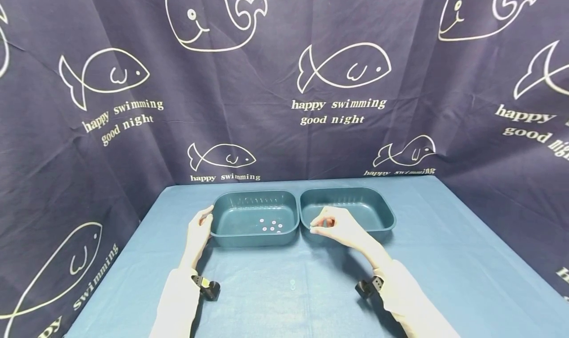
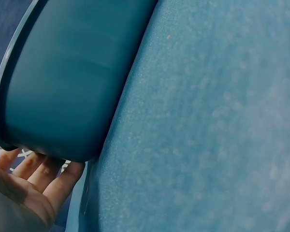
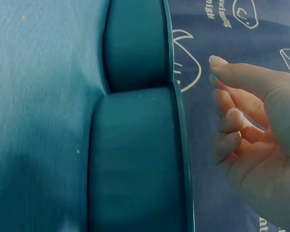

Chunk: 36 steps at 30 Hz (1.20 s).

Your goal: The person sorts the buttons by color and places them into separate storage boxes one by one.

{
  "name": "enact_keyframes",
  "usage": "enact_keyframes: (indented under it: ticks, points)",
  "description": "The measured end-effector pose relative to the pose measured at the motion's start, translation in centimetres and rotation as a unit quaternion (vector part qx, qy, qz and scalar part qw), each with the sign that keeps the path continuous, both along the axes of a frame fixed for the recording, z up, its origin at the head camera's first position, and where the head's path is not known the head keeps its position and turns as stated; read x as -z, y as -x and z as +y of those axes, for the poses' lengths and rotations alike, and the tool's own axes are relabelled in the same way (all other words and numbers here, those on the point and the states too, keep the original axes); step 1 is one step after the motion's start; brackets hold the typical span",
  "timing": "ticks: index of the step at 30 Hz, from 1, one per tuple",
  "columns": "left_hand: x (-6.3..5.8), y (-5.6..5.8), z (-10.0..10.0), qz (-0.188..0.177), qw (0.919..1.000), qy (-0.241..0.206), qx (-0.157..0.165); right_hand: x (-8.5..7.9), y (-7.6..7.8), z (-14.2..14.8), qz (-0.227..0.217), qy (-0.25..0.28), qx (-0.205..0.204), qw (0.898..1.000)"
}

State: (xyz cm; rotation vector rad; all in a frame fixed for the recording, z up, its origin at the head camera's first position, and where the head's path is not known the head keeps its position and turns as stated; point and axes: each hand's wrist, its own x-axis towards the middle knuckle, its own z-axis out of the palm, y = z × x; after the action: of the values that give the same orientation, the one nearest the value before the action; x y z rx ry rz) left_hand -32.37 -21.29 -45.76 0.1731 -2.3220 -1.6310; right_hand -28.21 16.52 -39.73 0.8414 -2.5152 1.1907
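A teal tub [image 1: 253, 240] stands on the left, with several small pinkish round pieces [image 1: 272, 229] on its floor. At its left end my left hand [image 1: 198, 232] holds the tub, fingers against the outer end wall and thumb near the rim, as the left wrist view [image 2: 36, 186] also shows. A second teal tub [image 1: 375, 219] stands beside it. Over that tub's left front part, my right hand [image 1: 340, 227] pinches a tiny teal piece [image 3: 212, 77] between thumb and index finger. The other fingers curl loosely. The piece is too small to identify.
Both tubs stand end to end on a blue cloth-covered table [image 1: 266, 303]. Two faint, clear round spots [image 1: 292, 283] lie on the cloth in front of them. A dark curtain [image 1: 275, 81] with printed fish rises behind the table and along its sides.
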Motion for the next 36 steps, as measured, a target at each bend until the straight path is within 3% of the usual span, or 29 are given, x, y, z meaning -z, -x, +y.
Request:
enact_keyframes:
  ticks: [5, 19, 36]
  points:
    - [0.0, 0.0, 0.0, 0.001, 1.0, -0.002, 0.001, -0.1, 0.6, 0.9, 0.013, -0.012, 0.033, 0.999]
    - [0.0, 0.1, 0.1, -0.002, 1.0, -0.005, 0.001, 0.8, 1.6, 2.7, -0.002, 0.0, 0.129, 0.992]
    - [0.1, 0.1, -0.1, -0.002, 1.0, 0.002, 0.0, 1.7, 2.7, 5.3, -0.007, -0.028, 0.19, 0.981]
